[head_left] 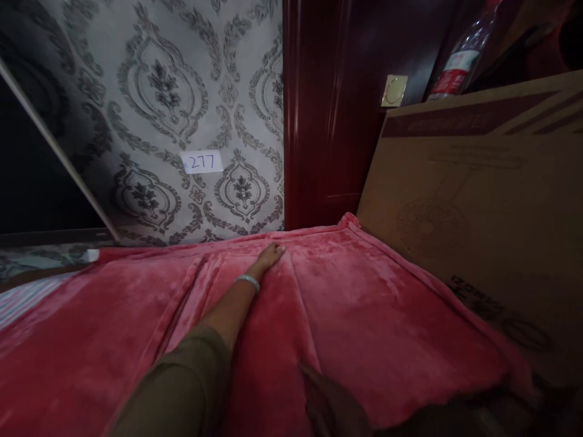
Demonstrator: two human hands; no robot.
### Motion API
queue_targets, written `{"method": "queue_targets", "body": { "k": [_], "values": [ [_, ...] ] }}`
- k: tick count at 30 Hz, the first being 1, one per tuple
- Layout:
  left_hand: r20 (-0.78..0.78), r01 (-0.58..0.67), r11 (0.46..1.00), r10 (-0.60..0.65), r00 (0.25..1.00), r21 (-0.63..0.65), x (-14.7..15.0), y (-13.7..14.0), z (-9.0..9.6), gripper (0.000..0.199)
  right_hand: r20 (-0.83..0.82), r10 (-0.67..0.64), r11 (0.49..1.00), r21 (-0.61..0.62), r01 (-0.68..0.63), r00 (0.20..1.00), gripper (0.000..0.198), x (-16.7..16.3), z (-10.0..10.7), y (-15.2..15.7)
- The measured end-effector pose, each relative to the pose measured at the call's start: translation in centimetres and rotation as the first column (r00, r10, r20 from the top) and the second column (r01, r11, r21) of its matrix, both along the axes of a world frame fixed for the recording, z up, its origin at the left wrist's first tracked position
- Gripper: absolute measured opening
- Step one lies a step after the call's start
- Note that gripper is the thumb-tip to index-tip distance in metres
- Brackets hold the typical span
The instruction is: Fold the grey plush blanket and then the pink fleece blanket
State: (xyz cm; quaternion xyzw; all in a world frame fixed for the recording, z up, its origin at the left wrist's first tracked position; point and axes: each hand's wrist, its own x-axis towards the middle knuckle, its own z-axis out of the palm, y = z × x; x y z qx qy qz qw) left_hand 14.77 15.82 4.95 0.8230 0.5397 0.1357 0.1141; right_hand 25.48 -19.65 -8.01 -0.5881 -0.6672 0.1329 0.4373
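Note:
A plush pinkish-red blanket [364,315] lies spread out, with raised folds running from near to far. My left hand [269,257] is at the far part of the blanket, with its fingers closed on the cloth at the end of a middle fold. A pale bracelet [248,280] circles that wrist, below an olive sleeve [186,376]. Near the close end of the same fold is my right hand [334,403], dark and blurred. Its fingers point at the fold, and whether they grip the cloth is unclear.
A large cardboard box [455,212] stands along the right side, with a plastic bottle [460,67] behind its top edge. Patterned wallpaper bears a paper label [202,161] reading 277. A dark red door frame [314,121] adjoins it. On the left is a dark screen-like panel [36,164].

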Motion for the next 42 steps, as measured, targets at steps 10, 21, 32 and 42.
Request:
{"method": "queue_targets", "body": {
  "k": [10, 21, 32, 42],
  "values": [
    [-0.122, 0.249, 0.967, -0.24, 0.963, 0.061, -3.1, -10.9, 1.5, 0.069, -0.173, 0.01, 0.991, -0.128, -0.032, 0.985, 0.049, 0.3, 2.5, 0.6],
    [-0.103, 0.296, 0.947, -0.309, 0.946, -0.123, -4.7, -18.4, 1.5, 0.056, -0.316, 0.025, 0.985, -0.156, -0.078, 0.948, 0.059, 0.6, 4.9, 0.8],
    [-0.113, 0.328, 0.94, -0.318, 0.941, 0.092, -6.7, -33.4, -5.2, 0.091, -0.425, -0.023, 0.971, -0.223, -0.081, 0.905, 0.058, 2.7, 6.5, 4.6],
    [-0.103, 0.272, 0.957, -0.262, 0.96, 0.103, -5.1, -33.2, -5.9, 0.075, -0.626, -0.079, 0.896, -0.385, -0.22, 0.776, 0.078, 2.4, 9.2, 15.9]
  ]
}}
